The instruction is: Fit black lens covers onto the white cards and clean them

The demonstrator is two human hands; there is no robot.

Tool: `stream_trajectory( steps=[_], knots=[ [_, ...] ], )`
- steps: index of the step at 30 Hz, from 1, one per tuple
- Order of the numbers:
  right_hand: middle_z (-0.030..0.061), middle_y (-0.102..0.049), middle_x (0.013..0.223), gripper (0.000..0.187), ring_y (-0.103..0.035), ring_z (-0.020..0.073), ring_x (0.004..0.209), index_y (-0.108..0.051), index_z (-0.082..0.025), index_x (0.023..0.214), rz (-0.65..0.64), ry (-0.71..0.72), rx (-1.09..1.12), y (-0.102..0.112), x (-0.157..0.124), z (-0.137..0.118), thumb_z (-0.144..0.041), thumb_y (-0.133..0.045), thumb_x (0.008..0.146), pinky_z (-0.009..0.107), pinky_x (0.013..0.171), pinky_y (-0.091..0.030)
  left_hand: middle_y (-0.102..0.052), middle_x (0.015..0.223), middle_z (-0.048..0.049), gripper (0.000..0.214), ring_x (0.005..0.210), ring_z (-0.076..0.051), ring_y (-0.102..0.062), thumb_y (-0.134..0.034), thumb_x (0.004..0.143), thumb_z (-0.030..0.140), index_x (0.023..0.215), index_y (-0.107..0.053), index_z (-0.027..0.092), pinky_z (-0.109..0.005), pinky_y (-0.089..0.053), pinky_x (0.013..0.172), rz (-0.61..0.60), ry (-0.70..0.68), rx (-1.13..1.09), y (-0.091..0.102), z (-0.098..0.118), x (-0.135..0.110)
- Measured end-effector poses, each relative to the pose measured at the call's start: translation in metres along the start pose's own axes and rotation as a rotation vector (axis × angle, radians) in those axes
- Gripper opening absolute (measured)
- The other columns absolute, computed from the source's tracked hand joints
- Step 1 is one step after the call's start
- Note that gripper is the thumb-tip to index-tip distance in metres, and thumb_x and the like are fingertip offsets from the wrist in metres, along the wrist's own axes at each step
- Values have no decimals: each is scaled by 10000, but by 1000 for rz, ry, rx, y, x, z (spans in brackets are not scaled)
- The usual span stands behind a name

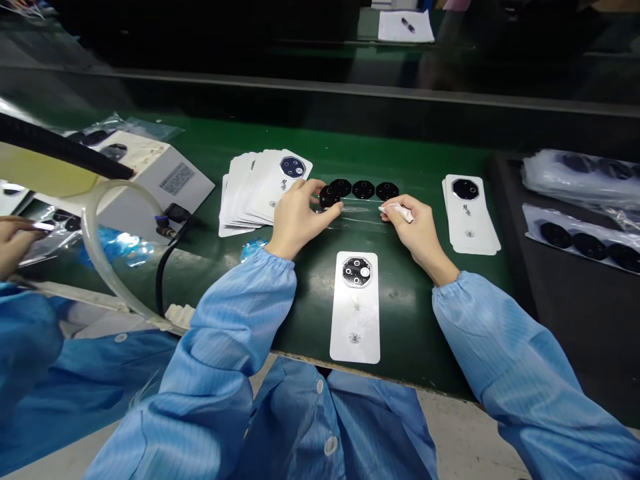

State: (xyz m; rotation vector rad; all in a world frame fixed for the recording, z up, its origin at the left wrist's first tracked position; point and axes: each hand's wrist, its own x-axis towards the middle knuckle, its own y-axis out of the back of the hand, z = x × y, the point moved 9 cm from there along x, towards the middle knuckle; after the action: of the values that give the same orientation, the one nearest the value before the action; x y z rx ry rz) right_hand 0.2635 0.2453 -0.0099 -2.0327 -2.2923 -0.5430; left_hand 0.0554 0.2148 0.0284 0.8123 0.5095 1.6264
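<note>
Pale hose (95, 250) before the white box (159, 179), left of the fanned panels (245, 193).

I face a dark green bench top (407, 300), its surface catching a soft, pale sheen in places. Its worn, tan front edge (410, 382) runs just before me, and below it I see patches of pale floor (470, 433). To my right lies a broad black surface (565, 327). Beyond the bench, 1 long grey rail (320, 85) crosses my view; past that, a 2nd green surface (465, 33) sits amid deep shadow.
</note>
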Motion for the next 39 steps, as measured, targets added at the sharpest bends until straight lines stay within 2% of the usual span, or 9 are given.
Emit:
stream_trajectory(
  steps=[3,5,8,11,14,18,21,30,39],
  knots=[
    [31,-653,825,101,-639,170,742,-634,-192,835,21,38,-33,2,-2,-4,-271,-575,861,326,723,-520,-615,1153,-94,424,940,-179,-660,-608,836,361,1203,-519,168,-285,-572,757,-106,-29,-204,-1,-5,-13],
    [33,-635,877,101,-633,170,770,-631,-200,872,64,80,-71,6,-8,-12,-264,-553,884,335,747,-513,-623,1151,-91,468,972,-164,-662,-616,839,314,1260,-470,170,-295,-569,840,-212,-53,-370,-7,0,-27],
    [36,-602,911,99,-608,180,814,-645,-211,905,84,147,-153,11,-28,-29,-238,-550,898,351,780,-488,-587,1174,-99,473,1040,-175,-636,-680,799,285,1227,-524,155,-333,-533,956,-340,-118,-510,-16,14,-52],
    [42,-606,882,107,-596,199,837,-661,-225,899,11,191,-219,8,-56,-45,-195,-559,893,364,777,-479,-573,1156,-87,420,1040,-177,-612,-678,802,278,1195,-578,166,-339,-532,952,-387,-247,-387,-20,31,-72],
    [56,-633,904,152,-611,213,864,-664,-230,933,-123,247,-230,4,-82,-56,-132,-561,880,375,767,-497,-581,1158,-93,415,1069,-189,-585,-618,850,261,1248,-535,179,-357,-523,936,-401,-371,-257,-25,41,-86],
    [84,-630,1010,265,-616,222,928,-625,-222,1040,-385,319,-247,-9,-107,-59,-52,-527,861,370,729,-513,-578,1237,-105,480,1139,-194,-558,-574,886,233,1343,-432,184,-366,-497,964,-434,-409,-204,-32,40,-95],
    [86,-627,1000,300,-610,236,948,-600,-222,1060,-497,355,-318,-16,-117,-56,-30,-505,850,381,724,-506,-576,1267,-100,515,1169,-184,-543,-572,894,223,1376,-394,183,-346,-480,987,-442,-414,-171,-34,38,-98],
    [74,-621,922,291,-616,227,958,-590,-193,1045,-531,400,-395,-24,-119,-58,-5,-517,836,418,812,-525,-607,1214,-102,492,1146,-149,-531,-583,903,214,1359,-430,109,-278,-447,1000,-489,-400,-123,-37,36,-97],
    [96,-624,902,237,-621,224,950,-615,-128,1000,-537,411,-407,-24,-120,-60,12,-544,823,403,812,-522,-591,1264,-63,482,1175,-146,-514,-578,911,223,1364,-426,161,-286,-451,1004,-523,-376,-138,-40,34,-95]
  ],
)
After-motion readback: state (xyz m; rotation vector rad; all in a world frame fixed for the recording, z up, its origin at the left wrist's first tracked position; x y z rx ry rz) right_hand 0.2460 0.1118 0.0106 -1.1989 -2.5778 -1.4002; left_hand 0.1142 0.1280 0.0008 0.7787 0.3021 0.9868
